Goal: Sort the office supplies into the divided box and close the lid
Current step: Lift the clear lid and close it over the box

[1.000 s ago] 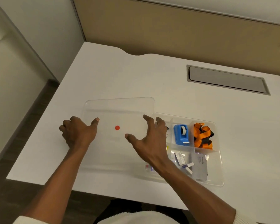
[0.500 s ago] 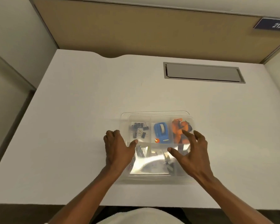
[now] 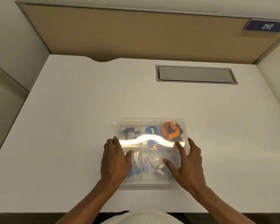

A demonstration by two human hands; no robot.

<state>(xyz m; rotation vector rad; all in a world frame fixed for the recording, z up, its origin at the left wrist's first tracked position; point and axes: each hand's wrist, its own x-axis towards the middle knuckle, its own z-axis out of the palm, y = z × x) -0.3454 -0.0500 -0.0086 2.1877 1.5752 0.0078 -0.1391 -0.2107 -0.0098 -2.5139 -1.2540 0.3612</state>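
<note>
The clear divided box [image 3: 145,185] stands on the white desk [image 3: 71,126], with the clear lid [image 3: 150,142], marked by a red dot, lying over it. Through the lid I see black binder clips [image 3: 129,130], a blue tape dispenser [image 3: 152,130], an orange and black strap [image 3: 171,131] and small staple boxes [image 3: 152,161]. My left hand [image 3: 115,160] lies on the lid's left side, fingers at its edge and thumb on top. My right hand [image 3: 187,162] grips the right side the same way.
A grey cable hatch [image 3: 196,74] is set into the desk behind the box. A tan partition [image 3: 136,33] runs along the back, with a blue sign reading 212 [image 3: 267,26]. The desk's front edge is just below my forearms.
The lid was held to the left of the open box. Both hands carried it right and it now covers the box. The view has also swung to centre the box.
</note>
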